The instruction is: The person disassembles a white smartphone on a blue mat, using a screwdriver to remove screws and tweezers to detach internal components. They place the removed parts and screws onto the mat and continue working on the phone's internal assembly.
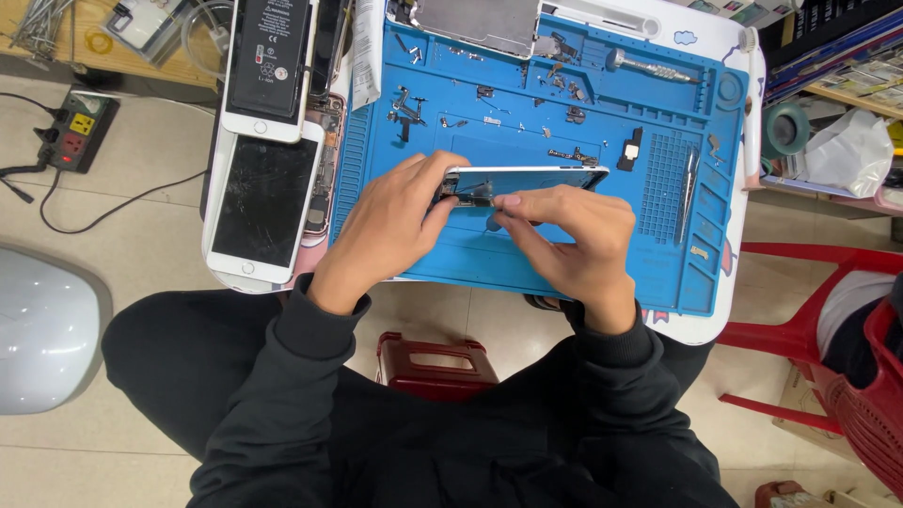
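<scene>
Nearest the camera are two black sleeves (310, 376) and, between the knees, a dark red stool (435, 362) on the tiled floor. Just beyond, the left hand (386, 230) and the right hand (574, 249) meet over the near half of a blue work mat (527, 103) that lies on a small white table (724, 310).

Between them they hold an opened phone (527, 176) tilted up on its long edge, so its thin white side faces the camera. Its long axis runs left to right across the mat, with the free end pointing toward the right side. The left hand's fingers are closed around the phone's left end. The right hand's thumb and forefinger are pinched together at that same end, on some small part inside that is too small to make out.

Farther on, small screws and metal parts (489, 94) lie scattered over the mat, with tweezers (687, 193) in the right-hand trays. To the left lie a white phone with a cracked screen (263, 202) and, beyond it, another white phone bearing a black battery (270, 47). A power strip (80, 127) sits on the floor at far left.
</scene>
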